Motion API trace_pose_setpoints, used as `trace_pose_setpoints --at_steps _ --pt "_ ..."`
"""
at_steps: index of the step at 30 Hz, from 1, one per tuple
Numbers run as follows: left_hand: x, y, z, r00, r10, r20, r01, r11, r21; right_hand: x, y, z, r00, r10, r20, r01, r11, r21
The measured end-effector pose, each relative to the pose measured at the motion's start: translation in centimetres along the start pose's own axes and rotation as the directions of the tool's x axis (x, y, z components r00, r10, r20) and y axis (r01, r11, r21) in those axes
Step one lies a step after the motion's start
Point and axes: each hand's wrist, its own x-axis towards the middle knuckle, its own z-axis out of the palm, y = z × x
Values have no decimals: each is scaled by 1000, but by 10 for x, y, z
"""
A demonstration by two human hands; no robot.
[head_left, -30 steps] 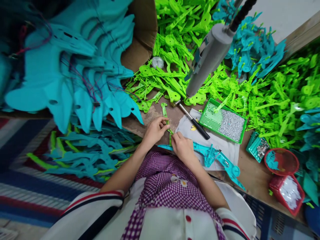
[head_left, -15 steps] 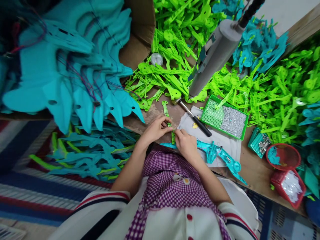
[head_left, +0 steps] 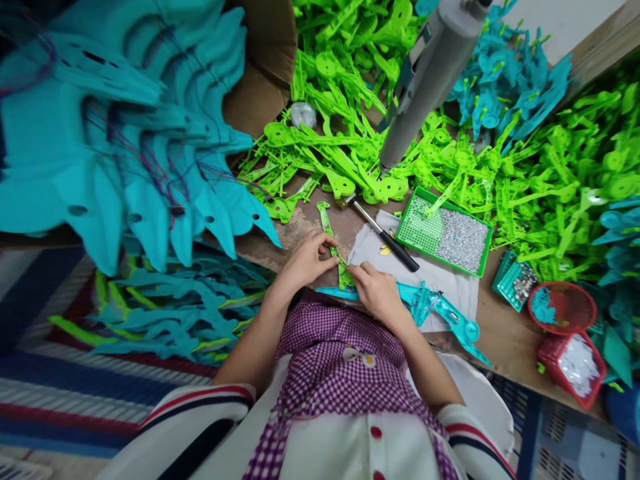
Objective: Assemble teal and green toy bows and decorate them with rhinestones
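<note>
A slim bright-green plastic piece (head_left: 325, 217) with small holes lies across the table edge in front of me. My left hand (head_left: 307, 260) has thumb and fingers closed in a pinch over its middle. Closer to its near end, my right hand (head_left: 377, 288) is closed too, its fingertips meeting at the green piece; anything small between them is hidden. Partly under my right hand runs a turquoise plastic part (head_left: 453, 317) with thin wires and jointed sections. Beyond my hands a hammer (head_left: 397, 252) with a black handle rests partly on a white cloth (head_left: 367, 245).
A green tray (head_left: 430, 257) of small silvery pieces stands right of the hammer. Farther right are a teal basket (head_left: 503, 285) and red baskets (head_left: 549, 368). A grey post (head_left: 425, 87) rises among heaped green parts (head_left: 345, 140). Turquoise shells (head_left: 115, 160) are stacked at left.
The view has shifted slightly, so most things sit a little farther left. Both hands stay at the green piece, with only a small change in the right hand's fingers.
</note>
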Motion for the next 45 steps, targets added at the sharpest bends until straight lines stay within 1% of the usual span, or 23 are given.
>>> trace_pose_setpoints --at_steps 3,6,8,10,14,18,22,24,26,28,30,32,34,36,38,40,43,45 --pt "2 0 0 1000 -19 13 19 1000 -3 0 4 -3 1000 5 19 -4 1000 -14" --pt "3 -1 0 1000 -22 17 22 1000 0 0 3 -6 1000 18 14 -17 999 -51" --pt "3 -1 0 1000 -18 15 18 1000 1 -1 2 -6 1000 3 12 -2 998 -61" --pt "3 -1 -1 1000 -16 17 16 1000 3 -6 2 -4 1000 -2 15 2 998 -66" --pt "4 -2 0 999 -15 28 15 1000 12 -23 7 2 998 52 24 -50 996 -80" --pt "4 -4 0 999 -17 28 16 999 31 -34 13 3 999 49 15 -46 991 -125" --pt "1 -1 -1 999 -42 34 38 994 102 -39 20 2 998 52 -24 -55 989 -140" --pt "-2 4 0 999 -47 6 46 987 154 -41 23 3 998 44 -38 -48 992 -116" --pt "-5 9 3 1000 -3 -22 7 981 195 -41 24 4 998 46 -47 -49 995 -81" --pt "-9 14 6 996 82 -20 -74 967 246 -41 24 3 997 62 -49 -64 997 -48" --pt "-12 19 8 985 171 29 -172 935 310 -39 23 1 996 79 -46 -80 997 -21" --pt "-16 27 11 963 248 105 -269 893 360 -38 22 -2 996 87 -37 -87 996 -5" --pt "-20 37 13 937 307 165 -347 864 365 -36 21 -4 996 86 -24 -86 996 7" --pt "-24 47 17 917 342 205 -394 852 344 -36 22 -5 997 74 -12 -74 997 17" --pt "-26 55 24 907 355 226 -413 853 318 -36 24 -4 998 58 -15 -58 998 24" --pt "-28 57 32 913 344 219 -399 864 307 -37 26 -2 998 58 -35 -57 997 43" --pt "-29 53 40 933 306 188 -352 882 312 -39 29 1 994 87 -73 -78 990 120" --pt "-30 49 42 938 294 184 -339 887 313 -39 31 1 992 93 -90 -77 983 167"
